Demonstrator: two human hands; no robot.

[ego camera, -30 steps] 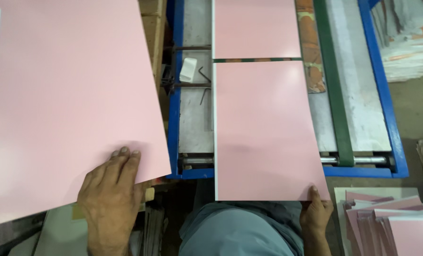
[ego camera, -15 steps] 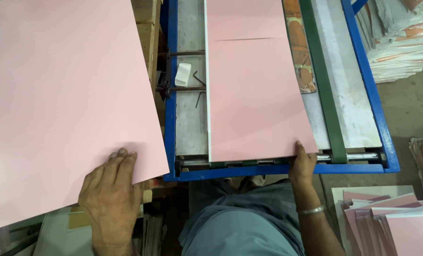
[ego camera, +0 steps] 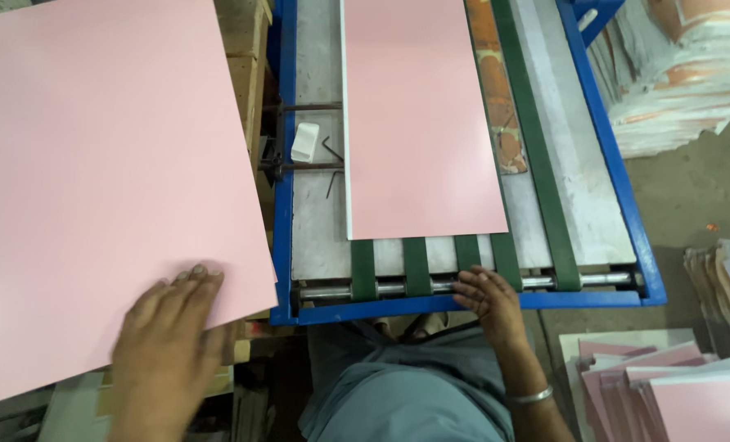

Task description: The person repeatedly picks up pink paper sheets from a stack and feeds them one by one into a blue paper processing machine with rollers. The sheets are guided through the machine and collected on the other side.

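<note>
Workshop floor, grey concrete, with a blue-framed conveyor table (ego camera: 283,164) running up the middle of the view and green belts (ego camera: 418,266) coming over the roller at its near end. Everything else sits around that table.

Left of the table there's a big stack of pink sheets (ego camera: 95,180) – the left hand (ego camera: 168,344) lies flat on its near corner, fingers spread loosely and pressing down, not gripping anything. On the table itself one pink sheet (ego camera: 418,123) lies on the belts, its near edge a little up from the roller. The right hand (ego camera: 488,303) is at the table's near end, fingers curled lightly over the roller bar and holding nothing. A small white block (ego camera: 305,141) and a hex key (ego camera: 332,151) lie on the table's left strip. More pink sheets (ego camera: 676,385) lie off the table's near right corner.

My guess on handling: thin card, light, bends if you lift one corner, and the smooth face probably slides easily – better to push it flat by the edge or lift with both hands.

Versus half a second ago, the sheet has travelled up the table away from the right hand, which was touching its near edge then and has now dropped back to the roller. Left hand is about where it was.
</note>
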